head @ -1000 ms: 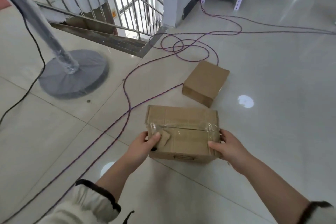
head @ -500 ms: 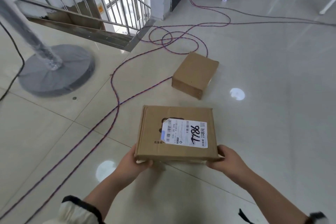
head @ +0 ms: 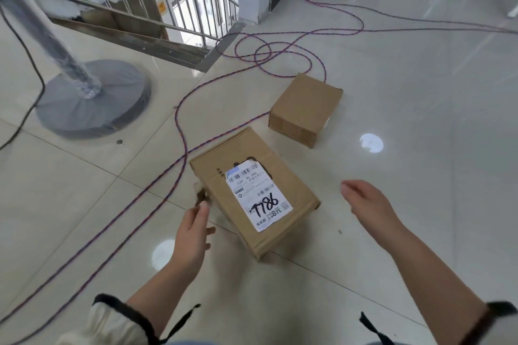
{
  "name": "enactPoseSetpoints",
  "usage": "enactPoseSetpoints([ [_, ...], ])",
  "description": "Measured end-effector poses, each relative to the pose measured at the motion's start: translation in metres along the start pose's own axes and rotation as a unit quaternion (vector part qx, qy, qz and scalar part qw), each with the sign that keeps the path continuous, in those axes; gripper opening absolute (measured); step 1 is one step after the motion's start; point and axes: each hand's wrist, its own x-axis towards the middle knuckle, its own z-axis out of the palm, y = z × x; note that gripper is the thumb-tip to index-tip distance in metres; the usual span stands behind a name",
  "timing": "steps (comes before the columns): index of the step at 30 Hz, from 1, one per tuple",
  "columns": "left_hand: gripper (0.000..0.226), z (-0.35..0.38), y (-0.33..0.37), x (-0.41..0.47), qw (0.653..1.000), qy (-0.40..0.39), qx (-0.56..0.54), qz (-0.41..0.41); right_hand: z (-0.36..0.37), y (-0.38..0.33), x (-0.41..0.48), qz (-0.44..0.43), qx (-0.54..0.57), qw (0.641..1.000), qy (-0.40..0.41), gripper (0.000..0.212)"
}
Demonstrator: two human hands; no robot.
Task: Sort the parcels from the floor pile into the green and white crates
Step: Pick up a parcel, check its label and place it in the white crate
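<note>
cardboard parcel (head: 252,193), label up, is skewed at the frame's centre with no grip on it, left hand (head: 193,230) loose-fingered just beside its left edge, right hand (head: 367,204) spread open apart at right, so clasp both long sides squarely before lifting.

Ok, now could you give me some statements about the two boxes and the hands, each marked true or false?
1. The right hand grips the labelled box. False: it is open and clear of the box.
2. The label faces up. True.
3. The far box also has a label on top. False: its top is plain cardboard.
4. A purple cable lies on the floor near the boxes. True.
</note>
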Motion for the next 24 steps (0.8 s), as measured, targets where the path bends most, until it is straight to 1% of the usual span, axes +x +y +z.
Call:
enactPoseSetpoints([
  [2, 0.045, 0.006, 0.007, -0.005, 0.999, -0.044, 0.005, 0.021, 0.022, -0.016, -0.003, -0.042, 0.026, 0.996, -0.073, 0.041],
  [3, 0.052, 0.009, 0.011, -0.007, 0.997, -0.071, 0.014, 0.022, 0.033, -0.020, -0.007, -0.062, 0.027, 0.992, -0.111, 0.043],
  [4, 0.056, 0.011, 0.014, -0.007, 0.995, -0.096, 0.024, 0.023, 0.042, -0.021, -0.011, -0.081, 0.027, 0.987, -0.136, 0.042],
  [6, 0.059, 0.010, 0.020, -0.007, 0.991, -0.127, 0.037, 0.035, 0.050, -0.015, -0.016, -0.098, 0.028, 0.984, -0.149, 0.036],
  [9, 0.052, 0.000, 0.021, -0.002, 0.984, -0.167, 0.023, 0.051, 0.047, -0.003, -0.023, -0.073, 0.025, 0.986, -0.145, 0.023],
  [13, 0.040, -0.001, 0.015, -0.002, 0.976, -0.212, -0.005, 0.046, 0.044, 0.000, -0.031, -0.045, 0.038, 0.981, -0.186, 0.015],
  [19, 0.035, 0.006, 0.008, 0.002, 0.973, -0.224, -0.010, 0.061, 0.050, 0.012, -0.030, 0.035, 0.148, 0.969, -0.196, 0.019],
  [22, 0.036, 0.009, 0.004, 0.006, 0.973, -0.222, -0.009, 0.061, 0.050, 0.018, -0.027, 0.075, 0.204, 0.955, -0.202, 0.026],
  [24, 0.038, 0.011, 0.007, 0.006, 0.975, -0.216, -0.003, 0.054, 0.050, 0.017, -0.028, 0.093, 0.228, 0.946, -0.213, 0.025],
])
